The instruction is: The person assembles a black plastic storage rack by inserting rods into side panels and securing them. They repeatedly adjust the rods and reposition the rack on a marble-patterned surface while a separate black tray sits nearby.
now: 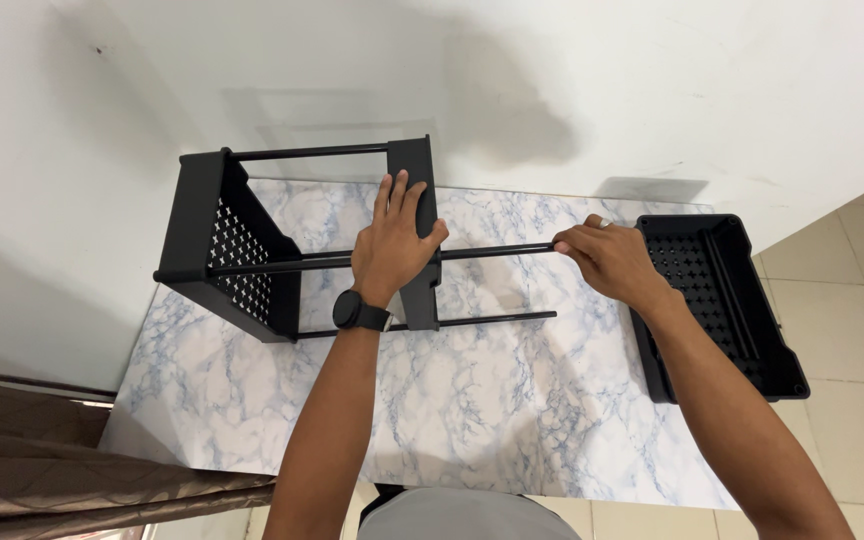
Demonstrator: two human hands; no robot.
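We are pressing left hand (392, 245) flat, fingers spread, on middle black panel (416, 235) of rack (297, 250) lying sideways on marble-pattern table (432, 400). Right hand (610, 258) is pinching end of thin black rod (497, 250). Rack is looking light, stiff, likely plastic with smooth slim rods; we are judging panels safest grip. Perforated black tray (727, 300) is lying near right hand, at table edge
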